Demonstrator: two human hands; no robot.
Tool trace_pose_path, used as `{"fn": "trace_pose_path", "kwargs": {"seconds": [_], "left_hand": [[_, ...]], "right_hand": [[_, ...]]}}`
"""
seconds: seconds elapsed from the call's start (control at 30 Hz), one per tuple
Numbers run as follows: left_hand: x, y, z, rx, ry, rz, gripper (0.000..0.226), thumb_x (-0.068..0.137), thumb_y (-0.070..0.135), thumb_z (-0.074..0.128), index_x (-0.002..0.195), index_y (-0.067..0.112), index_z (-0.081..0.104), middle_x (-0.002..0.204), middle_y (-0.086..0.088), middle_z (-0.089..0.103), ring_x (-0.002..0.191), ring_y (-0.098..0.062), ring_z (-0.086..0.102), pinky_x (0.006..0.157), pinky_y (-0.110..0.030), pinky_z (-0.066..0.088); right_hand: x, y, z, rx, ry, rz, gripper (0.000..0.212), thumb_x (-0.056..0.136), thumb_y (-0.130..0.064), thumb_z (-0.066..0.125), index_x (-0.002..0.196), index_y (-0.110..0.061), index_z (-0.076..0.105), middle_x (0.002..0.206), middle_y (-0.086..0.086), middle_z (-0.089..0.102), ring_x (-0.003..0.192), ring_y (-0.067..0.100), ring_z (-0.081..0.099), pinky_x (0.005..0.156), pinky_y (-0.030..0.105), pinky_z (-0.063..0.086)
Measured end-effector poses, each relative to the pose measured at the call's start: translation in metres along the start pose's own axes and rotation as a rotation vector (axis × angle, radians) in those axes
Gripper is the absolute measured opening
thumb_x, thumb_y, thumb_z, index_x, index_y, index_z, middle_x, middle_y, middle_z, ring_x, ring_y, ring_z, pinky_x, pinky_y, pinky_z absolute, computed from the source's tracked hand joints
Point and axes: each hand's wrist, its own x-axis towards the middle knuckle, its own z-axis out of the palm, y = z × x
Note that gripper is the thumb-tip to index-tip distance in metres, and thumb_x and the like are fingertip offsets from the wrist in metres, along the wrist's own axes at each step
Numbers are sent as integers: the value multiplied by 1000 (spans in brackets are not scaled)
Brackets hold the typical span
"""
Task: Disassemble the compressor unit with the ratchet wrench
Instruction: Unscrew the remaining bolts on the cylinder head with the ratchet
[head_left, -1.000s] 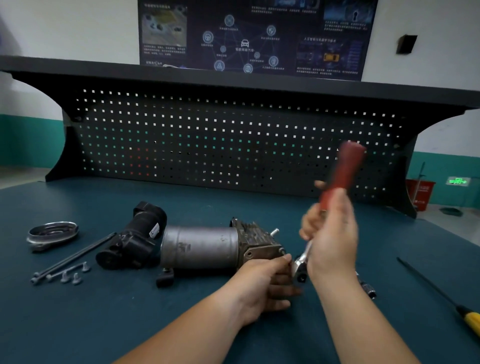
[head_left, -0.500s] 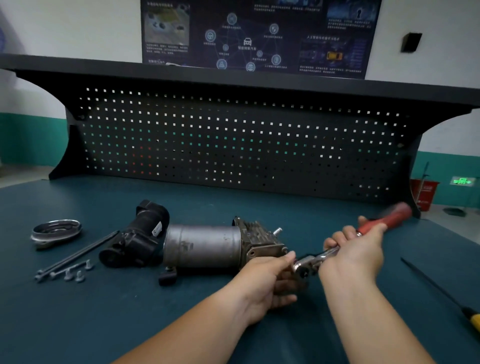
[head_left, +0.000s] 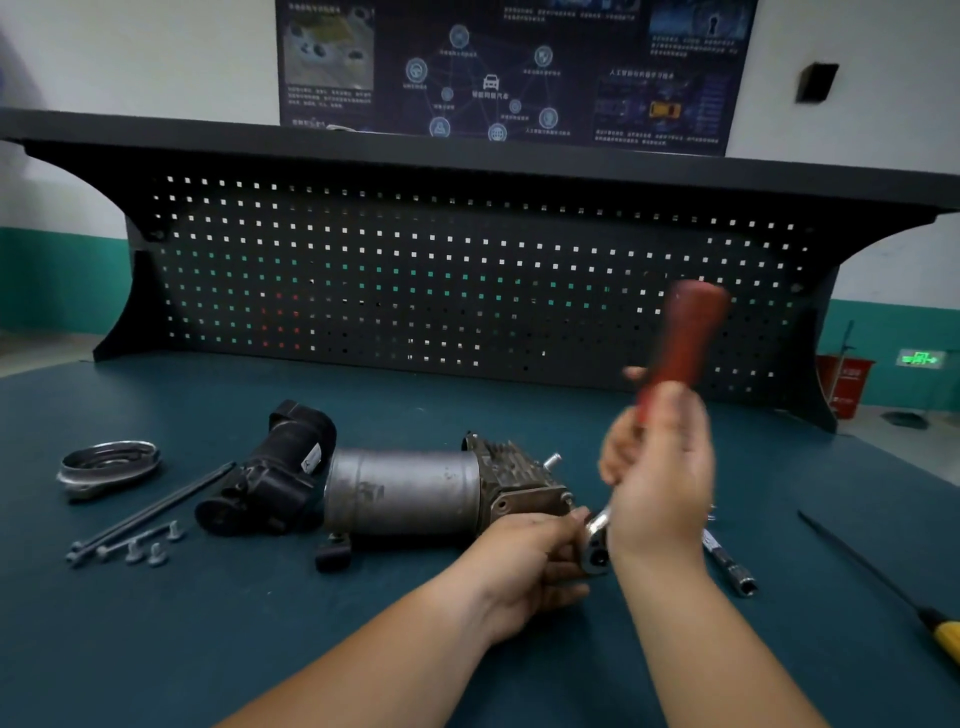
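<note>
Red-handled ratchet wrench (head_left: 684, 338), cylindrical metal compressor (head_left: 405, 491)

1. One compressor unit (head_left: 405, 493), mid-workbench (head_left: 156, 649).
2. One red-handled ratchet wrench (head_left: 680, 338).
3. Two hands: left hand (head_left: 524, 561), right hand (head_left: 660, 483).
4. One black housing (head_left: 270, 483).
5. One metal ring (head_left: 109, 462), near the left edge.
6. At least two long bolts (head_left: 156, 506); about three short bolts (head_left: 143, 552).
7. One socket extension (head_left: 730, 564).
8. One yellow-handled screwdriver (head_left: 883, 582), at the right edge.
</note>
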Motion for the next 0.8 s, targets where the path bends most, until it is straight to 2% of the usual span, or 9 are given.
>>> {"fn": "trace_pose_path", "kwargs": {"seconds": [0.1,0.17,0.27,0.43,0.53,0.6,0.67,0.73,0.8], "left_hand": [[-1,2,1,-32,4,-5,22,92,25,57,73,16,58,49,5,57,43,-5,58,47,-17,46],[-2,2,2,-36,2,0,21,92,26,58,73,15,60,50,5,60,48,-7,61,47,-18,46],[-3,2,2,-22,11,-6,24,90,26,60,69,16,59,50,5,56,44,-7,57,46,-17,45],[-1,0,-1,21,1,-26,32,93,25,56,62,20,51,51,6,36,44,-6,39,45,-15,42],[-2,0,0,45,-25,-14,29,95,19,51,66,19,51,45,9,43,37,-2,42,46,-16,41],[-2,1,1,48,-24,4,28,95,21,53,67,18,53,44,11,48,36,0,47,47,-17,43],[-2,2,0,37,-9,16,29,93,22,56,65,17,55,44,10,51,37,-1,49,47,-17,44],[-1,2,1,26,1,23,27,92,24,58,66,17,56,45,8,54,39,-2,53,45,-16,44],[0,2,1,25,6,30,25,91,25,59,68,17,57,46,7,57,42,-4,57,46,-16,42]], "right_hand": [[17,-2,-16,322,569,338,33,99,-42,39,78,-23,55,45,-13,33,35,5,26,40,20,22],[22,-2,-21,396,676,459,35,97,-45,40,75,-23,54,48,-10,33,34,6,26,38,17,21],[19,0,-16,303,436,300,33,100,-44,37,80,-24,55,45,-13,29,36,4,23,38,18,21],[-3,-1,2,39,-429,50,25,88,-31,48,95,-10,58,48,-12,37,39,1,29,39,13,26],[-6,-2,3,-15,-535,57,33,86,-28,48,98,2,55,47,-9,36,40,0,28,39,11,25],[-3,-5,3,37,-348,58,28,88,-33,45,97,-9,58,46,-11,35,39,1,27,38,14,24],[6,-4,-4,123,15,104,28,95,-38,40,91,-17,58,45,-14,31,38,3,24,38,17,23],[17,-2,-15,281,406,290,33,99,-42,38,80,-23,57,44,-13,28,36,5,22,39,18,21],[24,-1,-23,422,610,467,36,97,-46,39,73,-24,54,45,-11,29,33,6,22,37,16,19]]}}
